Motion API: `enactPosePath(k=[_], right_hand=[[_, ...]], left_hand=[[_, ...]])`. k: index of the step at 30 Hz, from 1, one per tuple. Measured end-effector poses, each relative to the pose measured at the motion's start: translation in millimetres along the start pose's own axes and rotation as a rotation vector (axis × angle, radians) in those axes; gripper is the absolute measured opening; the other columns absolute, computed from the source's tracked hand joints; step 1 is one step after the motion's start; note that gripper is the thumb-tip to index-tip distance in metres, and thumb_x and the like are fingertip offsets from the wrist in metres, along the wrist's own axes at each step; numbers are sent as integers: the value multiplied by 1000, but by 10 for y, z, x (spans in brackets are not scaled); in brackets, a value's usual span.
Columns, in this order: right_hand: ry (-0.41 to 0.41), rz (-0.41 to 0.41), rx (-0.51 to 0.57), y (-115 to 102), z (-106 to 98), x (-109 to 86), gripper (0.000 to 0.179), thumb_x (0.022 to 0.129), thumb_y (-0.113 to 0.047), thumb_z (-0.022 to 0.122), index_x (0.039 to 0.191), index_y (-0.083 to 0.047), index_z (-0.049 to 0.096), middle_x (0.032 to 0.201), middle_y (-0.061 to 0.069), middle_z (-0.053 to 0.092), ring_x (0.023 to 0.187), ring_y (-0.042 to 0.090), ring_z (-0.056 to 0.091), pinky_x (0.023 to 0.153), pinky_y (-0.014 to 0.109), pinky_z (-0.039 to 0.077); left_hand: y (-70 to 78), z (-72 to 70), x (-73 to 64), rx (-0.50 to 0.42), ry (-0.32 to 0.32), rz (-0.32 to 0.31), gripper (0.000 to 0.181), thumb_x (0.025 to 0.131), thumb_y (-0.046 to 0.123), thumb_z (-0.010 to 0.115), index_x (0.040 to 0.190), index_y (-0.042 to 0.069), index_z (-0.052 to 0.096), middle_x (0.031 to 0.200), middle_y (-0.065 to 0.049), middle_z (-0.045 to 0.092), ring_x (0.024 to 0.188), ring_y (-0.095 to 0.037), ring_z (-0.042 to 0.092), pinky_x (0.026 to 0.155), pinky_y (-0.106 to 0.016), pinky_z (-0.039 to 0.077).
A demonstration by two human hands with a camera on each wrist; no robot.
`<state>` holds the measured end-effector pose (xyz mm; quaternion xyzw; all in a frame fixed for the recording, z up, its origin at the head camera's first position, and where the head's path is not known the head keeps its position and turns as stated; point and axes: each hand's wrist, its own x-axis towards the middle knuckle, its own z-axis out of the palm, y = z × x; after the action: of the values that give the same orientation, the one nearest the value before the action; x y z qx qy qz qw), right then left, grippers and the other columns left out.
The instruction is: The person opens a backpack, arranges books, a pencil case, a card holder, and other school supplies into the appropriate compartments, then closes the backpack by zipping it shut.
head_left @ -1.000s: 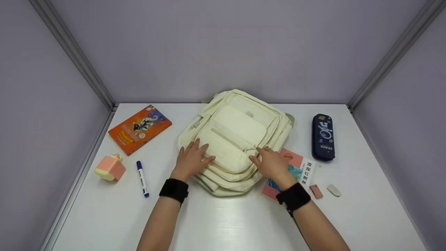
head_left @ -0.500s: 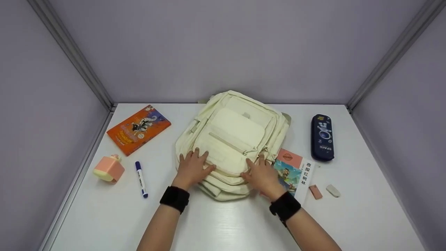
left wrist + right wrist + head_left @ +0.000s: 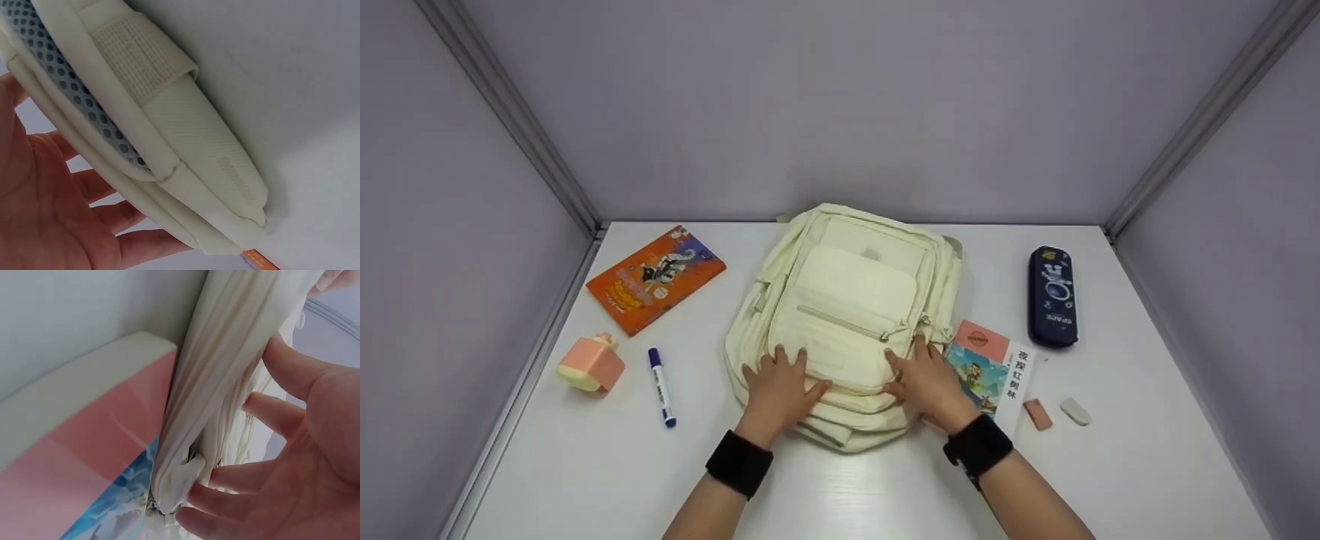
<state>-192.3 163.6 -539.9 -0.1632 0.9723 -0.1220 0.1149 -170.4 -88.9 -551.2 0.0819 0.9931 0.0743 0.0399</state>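
A cream backpack (image 3: pixel 855 285) lies flat on the table, its front pocket and zipper facing up. On its lower left side rests my left hand (image 3: pixel 780 394), fingers spread over the fabric. My right hand (image 3: pixel 934 382) touches the lower right side near the zipper pulls, its fingers extended. In the left wrist view, the palm and fingers (image 3: pixel 95 185) lie along the bag's edge, with a strap and grey mesh beside them. In the right wrist view, fingertips (image 3: pixel 270 410) touch the folded cream fabric (image 3: pixel 225 371). A pink and blue book (image 3: pixel 986 367) lies partly behind my right hand.
At the left are an orange book (image 3: pixel 656 279), a pink and yellow bottle-like item (image 3: pixel 591 365) and a blue-capped marker (image 3: pixel 661 386). At the right lie a navy pencil case (image 3: pixel 1052 296), a pink eraser (image 3: pixel 1037 414) and a white eraser (image 3: pixel 1075 411). Walls enclose the table.
The backpack has slid toward me and turned more upright in the view. My right hand has left the zipper pull and moved down to the bag's side; my left hand has come nearer with the bag.
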Motion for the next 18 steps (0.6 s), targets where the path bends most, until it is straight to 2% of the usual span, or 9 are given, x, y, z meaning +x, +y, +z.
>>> enactPosePath(k=[4, 8, 13, 18], right_hand=[[-67, -14, 3, 32, -32, 55, 61, 94, -39, 64, 149, -20, 45, 152, 39, 13, 134, 55, 28, 105, 62, 29], [-90, 2, 0, 100, -80, 126, 61, 94, -39, 63, 150, -26, 42, 158, 30, 9, 140, 52, 18, 107, 67, 19], [-66, -7, -48, 253, -113, 234, 61, 94, -42, 62, 151, -32, 41, 162, 18, 10, 144, 47, 9, 106, 71, 11], [-44, -35, -98, 379, -119, 357, 62, 96, -43, 56, 153, -32, 35, 163, 14, 9, 144, 48, 6, 105, 73, 10]], left_hand=[[42, 11, -74, 15, 19, -6, 82, 93, 69, 44, 144, 5, 49, 137, -33, 46, 117, -51, 49, 91, -66, 41], [42, -12, -100, 15, 45, 35, 79, 95, 66, 45, 140, 2, 52, 132, -35, 50, 111, -48, 55, 84, -55, 50], [32, -43, -121, -2, 62, 96, 73, 95, 64, 48, 134, 4, 59, 126, -33, 55, 104, -44, 60, 73, -50, 54], [49, -13, -146, -21, 77, 138, 67, 95, 60, 51, 136, 7, 59, 126, -31, 56, 103, -42, 61, 71, -50, 54]])
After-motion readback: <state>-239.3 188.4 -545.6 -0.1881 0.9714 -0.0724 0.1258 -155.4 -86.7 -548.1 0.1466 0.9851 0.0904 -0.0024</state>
